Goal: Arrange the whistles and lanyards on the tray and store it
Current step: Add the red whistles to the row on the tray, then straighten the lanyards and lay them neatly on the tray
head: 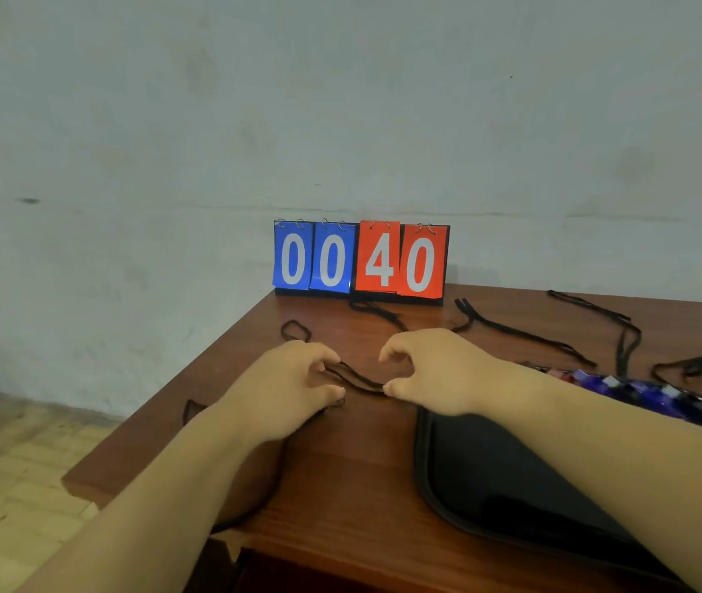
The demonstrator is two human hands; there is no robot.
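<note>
A black lanyard cord [357, 378] stretches between my two hands over the brown table [340, 485]. My left hand [293, 387] pinches its left part with curled fingers, and the cord's loose end trails under that forearm off the table's left edge. My right hand [430, 370] pinches the right part between thumb and finger. A black tray [490, 472] lies just under my right forearm. Blue and clear whistles [623, 389] sit in a heap behind that arm. More black lanyards [524, 333] lie spread over the far right of the table.
A flip scoreboard [359, 261] reading 00 and 40 stands at the table's back edge against a pale wall. Another small cord loop [295, 329] lies in front of it. The table's left edge [161, 404] drops to a wood-tile floor.
</note>
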